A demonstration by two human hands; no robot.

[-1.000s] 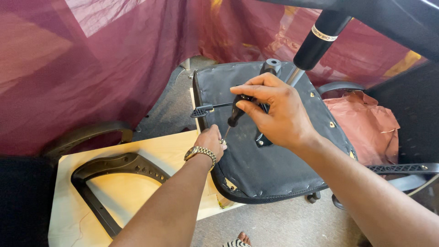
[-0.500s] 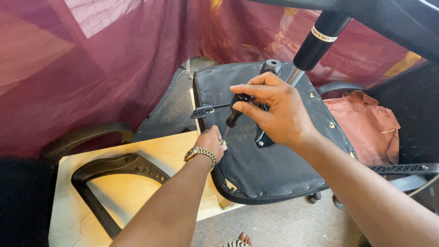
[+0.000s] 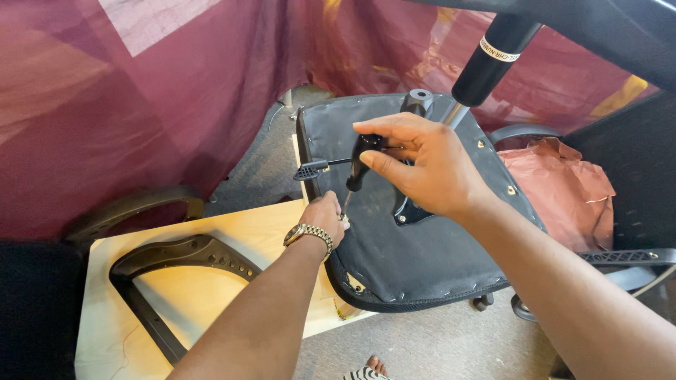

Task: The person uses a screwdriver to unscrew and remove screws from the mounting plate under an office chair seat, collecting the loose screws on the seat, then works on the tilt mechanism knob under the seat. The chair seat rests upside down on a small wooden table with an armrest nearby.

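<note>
Midway through fastening on upturned chair seat (image 3: 422,260): right hand (image 3: 422,165) fingers wrapped round screwdriver (image 3: 358,167), left hand (image 3: 325,214) fingers pinched at its tip; armrest (image 3: 169,257) loose on counter (image 3: 211,295), unattached.

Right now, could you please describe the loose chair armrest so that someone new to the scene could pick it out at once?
Start at the pale wooden board lying low and left of the upturned seat. The armrest lies flat on that board, just left of the left hand. Unlike the armrests still near the maroon cloth, it is a dark open loop with a row of small holes.
</note>
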